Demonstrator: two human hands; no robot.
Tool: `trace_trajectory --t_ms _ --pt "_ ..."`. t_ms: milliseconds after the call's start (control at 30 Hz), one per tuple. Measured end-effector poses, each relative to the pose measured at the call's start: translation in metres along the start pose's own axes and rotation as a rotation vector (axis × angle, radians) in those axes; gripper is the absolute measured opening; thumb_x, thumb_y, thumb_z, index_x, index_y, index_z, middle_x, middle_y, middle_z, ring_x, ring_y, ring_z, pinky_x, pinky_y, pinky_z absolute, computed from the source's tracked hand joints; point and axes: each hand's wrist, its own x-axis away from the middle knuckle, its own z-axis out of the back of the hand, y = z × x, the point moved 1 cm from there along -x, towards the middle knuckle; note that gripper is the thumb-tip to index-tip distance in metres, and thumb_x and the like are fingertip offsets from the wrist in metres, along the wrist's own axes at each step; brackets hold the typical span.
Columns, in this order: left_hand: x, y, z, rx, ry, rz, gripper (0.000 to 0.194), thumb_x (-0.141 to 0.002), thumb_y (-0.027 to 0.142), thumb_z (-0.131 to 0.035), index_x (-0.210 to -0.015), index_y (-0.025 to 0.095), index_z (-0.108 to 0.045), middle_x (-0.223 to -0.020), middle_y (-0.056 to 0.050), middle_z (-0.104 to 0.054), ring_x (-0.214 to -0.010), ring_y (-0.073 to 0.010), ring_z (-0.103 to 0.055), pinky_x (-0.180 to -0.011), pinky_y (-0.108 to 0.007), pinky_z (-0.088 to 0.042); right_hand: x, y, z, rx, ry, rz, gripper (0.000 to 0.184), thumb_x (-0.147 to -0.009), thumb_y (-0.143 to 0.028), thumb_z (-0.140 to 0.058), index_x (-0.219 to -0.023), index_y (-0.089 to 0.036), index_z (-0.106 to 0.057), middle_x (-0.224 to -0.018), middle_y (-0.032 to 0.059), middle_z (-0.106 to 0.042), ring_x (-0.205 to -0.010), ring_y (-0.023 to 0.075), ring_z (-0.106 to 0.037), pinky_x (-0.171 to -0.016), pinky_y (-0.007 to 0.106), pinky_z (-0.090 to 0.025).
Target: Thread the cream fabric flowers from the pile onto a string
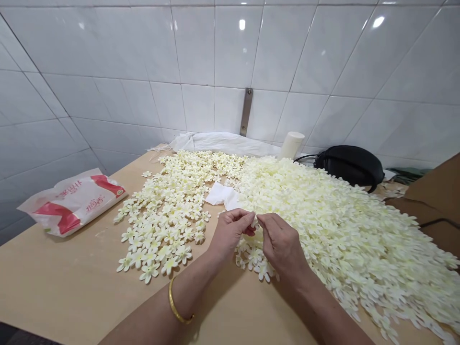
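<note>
- Yellow-centred flowers (163, 220) were spread across the table (89, 282) at ten o'clock.
- By the left hand (230, 229), a small pale piece (255, 222), partly hidden, was pinched.
- It was also pinched by the right hand (283, 242).
- Paler flowers (345, 225) were heaped at two o'clock.

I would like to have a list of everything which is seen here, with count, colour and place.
spread flowers: many, pale yellow, table's left-centre
heaped flowers: many, yellowish white, right
packet: one, white-red, left
paper piece: one, white, between flower groups
sheet material: white, along wall
cylinder: one, cream, back
bag-like object: one, black, back right
strip: one, metallic, wall
cardboard: brown, right edge
cable: one, black, before cardboard
green item: unclear, back right
table: one, tan, underneath
tiles: many, whitish, walls
bangle: one, gold, left wrist
left hand, right hand: two, centre, pinching a small pale piece
</note>
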Motion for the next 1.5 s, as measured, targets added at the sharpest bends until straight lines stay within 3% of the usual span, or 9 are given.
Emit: trace_trajectory --t_ms 233,500,700,1000,1233,1500 --pt "-0.002 -0.001 0.001 0.037 0.023 -0.003 0.022 -0.059 0.032 -0.069 -0.058 0.011 -0.062 -0.05 0.001 -0.055 -0.047 -0.0079 -0.049 -0.052 -0.022 -0.042 -0.004 -0.001 0.003 -0.117 -0.054 -0.052 0.018 -0.082 -0.008 -0.038 -0.084 -0.015 -0.054 -0.075 0.0068 -0.056 -0.068 0.0157 -0.052 -0.061 0.027 -0.044" --pt "0.002 0.003 -0.004 0.099 0.078 0.043 0.033 -0.061 0.043 -0.066 -0.061 0.01 -0.064 -0.052 0.0 -0.054 -0.049 -0.009 -0.05 -0.053 -0.024 -0.045 0.0 0.003 0.001 -0.042 -0.038 -0.032 0.022 -0.078 -0.003 -0.036 -0.083 -0.014 -0.054 -0.073 0.0076 -0.055 -0.067 0.0168 -0.051 -0.06 0.028 -0.043" --pt "0.001 0.0 -0.004 0.14 -0.006 0.061 0.022 -0.053 0.027 -0.073 -0.065 0.01 -0.065 -0.057 -0.001 -0.06 -0.052 -0.01 -0.056 -0.06 -0.026 -0.047 -0.002 0.003 0.001 -0.001 0.025 -0.027 0.019 -0.078 -0.004 -0.035 -0.079 -0.014 -0.052 -0.07 0.0064 -0.053 -0.065 0.0164 -0.05 -0.058 0.027 -0.042" --pt "0.001 0.003 -0.005 0.163 -0.008 0.095 0.022 -0.052 0.024 -0.074 -0.063 0.01 -0.062 -0.052 -0.001 -0.059 -0.051 -0.0103 -0.055 -0.056 -0.025 -0.047 -0.004 0.008 0.004 -0.232 0.038 -0.33 0.013 -0.079 -0.014 -0.041 -0.074 -0.017 -0.053 -0.062 0.0002 -0.054 -0.055 0.0122 -0.049 -0.051 0.023 -0.038" --pt "0.005 0.004 -0.006 0.114 -0.013 0.088 0.018 -0.055 0.023 -0.071 -0.059 0.012 -0.057 -0.05 0.002 -0.056 -0.049 -0.0094 -0.054 -0.055 -0.025 -0.046 -0.005 0.002 0.004 -0.253 0.034 -0.288 0.014 -0.08 -0.015 -0.039 -0.072 -0.017 -0.051 -0.062 0.0002 -0.051 -0.055 0.0119 -0.047 -0.051 0.023 -0.037" --pt "0.008 0.007 -0.008 0.076 -0.004 0.033 0.008 -0.06 0.017 -0.062 -0.059 0.014 -0.054 -0.049 0.003 -0.052 -0.047 -0.0087 -0.052 -0.052 -0.024 -0.045 -0.004 0.007 0.004 -0.555 0.008 -0.524 0.009 -0.078 -0.023 -0.046 -0.077 -0.017 -0.053 -0.064 0.0 -0.053 -0.06 0.0129 -0.049 -0.055 0.024 -0.039"
